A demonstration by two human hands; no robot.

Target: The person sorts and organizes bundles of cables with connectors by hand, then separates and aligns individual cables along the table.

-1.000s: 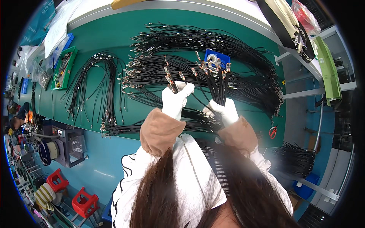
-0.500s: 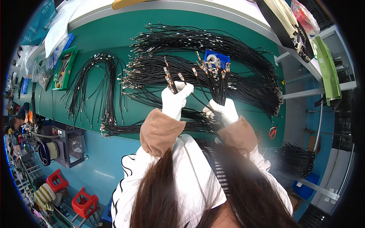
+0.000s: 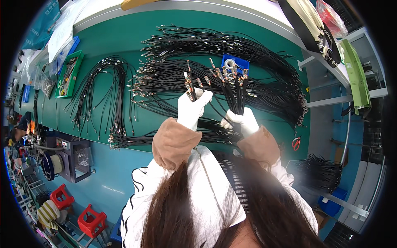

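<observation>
My left hand [image 3: 192,106], in a white glove, is closed round a few black cables [image 3: 192,94] whose metal connector ends point up and away. To its right, my gloved right hand [image 3: 243,121] grips a thicker bunch of black cables [image 3: 235,97], with several connector ends fanned out above the fist. One cable slants across between the two hands. Beyond them a wide pile of black cables [image 3: 178,74] covers the green tabletop [image 3: 124,33]. Another cable bundle [image 3: 165,139] lies under my wrists along the near edge.
A blue bin [image 3: 235,64] with a white tape roll sits among the cables. Left are a looped cable bundle [image 3: 108,82] and a green tray [image 3: 69,76] of small parts. Red-handled scissors [image 3: 296,143] lie right. Red stools [image 3: 92,221] stand on the floor lower left.
My left hand has shifted slightly right, toward the bunch in my right hand, and its cable ends have moved with it. My right hand stays nearly in place.
</observation>
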